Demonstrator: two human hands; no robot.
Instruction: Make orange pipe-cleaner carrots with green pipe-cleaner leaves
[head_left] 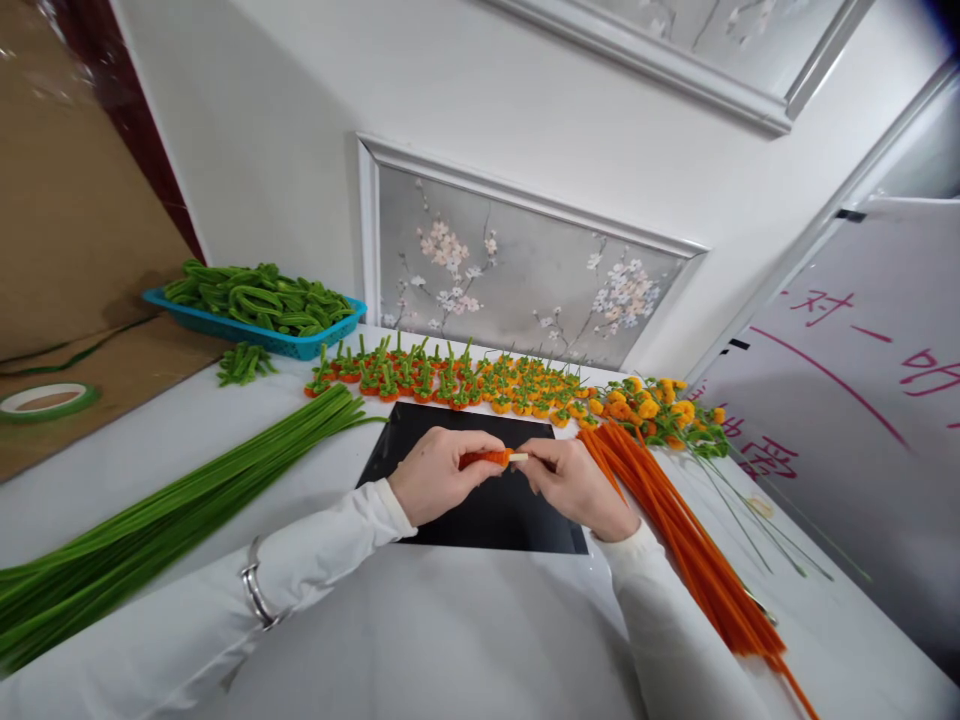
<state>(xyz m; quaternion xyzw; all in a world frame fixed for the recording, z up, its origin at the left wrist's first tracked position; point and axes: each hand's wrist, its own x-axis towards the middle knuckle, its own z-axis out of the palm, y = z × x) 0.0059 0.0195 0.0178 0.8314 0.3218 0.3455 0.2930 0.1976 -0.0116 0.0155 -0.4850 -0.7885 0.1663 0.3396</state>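
Over a black mat (480, 520), my left hand (439, 475) pinches a fuzzy orange pipe cleaner (487, 457) that looks wound into a small roll. A short white stick (519, 457) pokes out of the roll's right end. The fingers of my right hand (577, 485) are closed at the stick's free end, and the fingertips are partly hidden. To my right lies a bundle of long orange pipe cleaners (675, 540). Long green pipe cleaners (187, 500) lie in a bundle to my left.
Behind the mat stand rows of small orange pieces with green stems (405, 375) and yellow ones (532, 385). Finished-looking yellow flowers (652, 405) lie farther right. A blue basket (300, 345) holds green loops. Green tape (49, 400) rests on cardboard at left.
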